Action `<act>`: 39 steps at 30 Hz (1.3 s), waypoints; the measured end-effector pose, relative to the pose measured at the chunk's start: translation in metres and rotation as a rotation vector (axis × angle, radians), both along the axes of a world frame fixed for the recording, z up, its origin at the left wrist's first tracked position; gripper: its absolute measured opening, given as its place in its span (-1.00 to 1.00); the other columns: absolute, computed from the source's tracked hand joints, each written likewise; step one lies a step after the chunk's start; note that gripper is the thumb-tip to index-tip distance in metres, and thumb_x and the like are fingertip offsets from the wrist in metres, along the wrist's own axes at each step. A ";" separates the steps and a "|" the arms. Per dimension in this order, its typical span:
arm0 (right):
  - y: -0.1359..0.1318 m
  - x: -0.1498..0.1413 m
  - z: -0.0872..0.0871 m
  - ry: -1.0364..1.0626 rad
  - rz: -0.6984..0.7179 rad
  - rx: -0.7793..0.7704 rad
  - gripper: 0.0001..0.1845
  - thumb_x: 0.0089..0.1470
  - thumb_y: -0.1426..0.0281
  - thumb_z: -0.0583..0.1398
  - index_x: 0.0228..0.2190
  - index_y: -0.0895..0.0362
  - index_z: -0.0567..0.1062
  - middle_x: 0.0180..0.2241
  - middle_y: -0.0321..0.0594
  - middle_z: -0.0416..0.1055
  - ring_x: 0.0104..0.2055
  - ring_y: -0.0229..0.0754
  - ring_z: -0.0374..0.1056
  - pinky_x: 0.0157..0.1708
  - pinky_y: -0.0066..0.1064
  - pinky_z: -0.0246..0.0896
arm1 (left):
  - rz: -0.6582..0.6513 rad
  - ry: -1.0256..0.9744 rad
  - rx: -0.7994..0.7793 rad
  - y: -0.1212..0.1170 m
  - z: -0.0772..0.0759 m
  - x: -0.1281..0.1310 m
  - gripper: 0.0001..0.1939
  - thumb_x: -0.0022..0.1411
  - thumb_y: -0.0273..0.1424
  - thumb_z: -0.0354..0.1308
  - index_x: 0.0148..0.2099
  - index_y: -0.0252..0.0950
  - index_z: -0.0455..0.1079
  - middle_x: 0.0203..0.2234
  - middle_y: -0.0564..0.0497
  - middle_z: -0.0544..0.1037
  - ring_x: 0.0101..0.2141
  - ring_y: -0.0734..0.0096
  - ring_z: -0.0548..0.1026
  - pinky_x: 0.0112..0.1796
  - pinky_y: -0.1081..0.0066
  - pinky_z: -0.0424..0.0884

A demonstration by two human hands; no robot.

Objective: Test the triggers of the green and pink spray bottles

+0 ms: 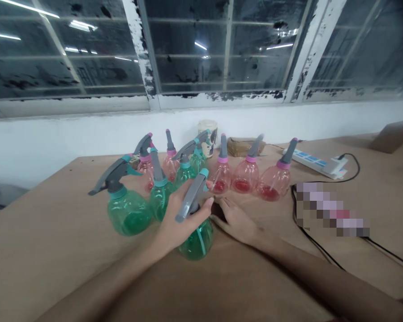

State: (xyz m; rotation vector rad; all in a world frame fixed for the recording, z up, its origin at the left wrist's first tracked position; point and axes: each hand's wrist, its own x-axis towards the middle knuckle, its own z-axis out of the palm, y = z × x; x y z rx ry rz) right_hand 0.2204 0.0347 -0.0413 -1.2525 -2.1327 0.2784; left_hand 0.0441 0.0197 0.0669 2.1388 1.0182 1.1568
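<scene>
My left hand (176,219) is closed around the neck and trigger of a green spray bottle (198,243) with a grey head and teal collar. The bottle stands roughly upright near the table's middle. Just right of it, my right hand (235,219) is curled, thumb and fingertips brought together by the bottle's neck; what they pinch, if anything, is hidden. Left of my left hand stands another green spray bottle (129,214), with a second green spray bottle (159,199) close behind. Beyond my hands are pink spray bottles, including a near one (220,176) and a right one (273,183).
A paper cup (208,141) and a brown package (243,146) sit by the wall behind the bottles. A white power strip (314,163) with a plugged-in adapter lies at right. Black cables (317,243) cross the right side, near a pixelated object (332,210).
</scene>
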 end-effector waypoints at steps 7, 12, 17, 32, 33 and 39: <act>0.000 0.000 -0.001 0.001 0.013 -0.001 -0.62 0.12 0.34 0.08 -0.03 0.19 0.25 -0.05 0.05 0.34 0.04 0.00 0.26 0.00 -0.05 0.18 | 0.005 0.014 0.034 -0.002 0.002 0.000 -0.83 0.14 -0.39 0.08 -0.17 -0.21 0.30 -0.41 0.06 0.43 -0.48 0.43 0.37 -0.43 0.41 0.31; -0.001 0.000 0.001 -0.010 -0.004 -0.006 -0.64 0.12 0.32 0.08 -0.04 0.18 0.26 -0.07 0.03 0.36 0.04 0.00 0.26 -0.05 -0.05 0.22 | 0.025 0.030 0.052 -0.006 0.005 -0.001 -0.96 0.17 -0.38 0.07 -0.32 -0.23 0.27 -0.53 0.13 0.35 -0.54 0.50 0.32 -0.48 0.47 0.28; -0.001 0.000 0.001 -0.019 -0.006 -0.017 -0.62 0.12 0.34 0.08 -0.03 0.22 0.24 -0.06 0.08 0.35 0.04 0.02 0.25 -0.03 -0.05 0.21 | -0.027 0.024 -0.001 -0.005 0.006 0.000 -0.94 0.17 -0.36 0.07 -0.31 -0.23 0.27 -0.52 0.11 0.36 -0.51 0.49 0.34 -0.48 0.48 0.29; 0.000 0.000 0.000 -0.018 -0.002 -0.006 -0.62 0.13 0.34 0.08 -0.03 0.21 0.24 -0.04 0.05 0.34 0.04 0.00 0.26 0.00 -0.06 0.18 | -0.029 -0.045 -0.071 -0.004 0.001 0.002 -0.79 0.14 -0.36 0.09 -0.13 -0.23 0.30 -0.52 0.10 0.40 -0.54 0.48 0.33 -0.52 0.48 0.26; 0.000 0.000 0.000 -0.023 -0.006 -0.006 -0.63 0.13 0.34 0.08 -0.03 0.22 0.25 -0.05 0.05 0.34 0.03 0.01 0.26 0.00 -0.06 0.19 | -0.022 -0.047 -0.069 -0.004 0.001 0.002 -0.79 0.14 -0.36 0.09 -0.14 -0.23 0.31 -0.54 0.12 0.39 -0.56 0.50 0.31 -0.54 0.49 0.25; 0.000 -0.001 0.001 -0.032 -0.002 -0.005 -0.59 0.12 0.34 0.09 -0.01 0.23 0.23 -0.03 0.07 0.33 0.04 0.01 0.25 0.01 -0.07 0.18 | -0.029 -0.050 -0.080 -0.003 0.001 0.001 -0.79 0.14 -0.36 0.09 -0.14 -0.23 0.30 -0.56 0.14 0.35 -0.57 0.51 0.30 -0.53 0.49 0.25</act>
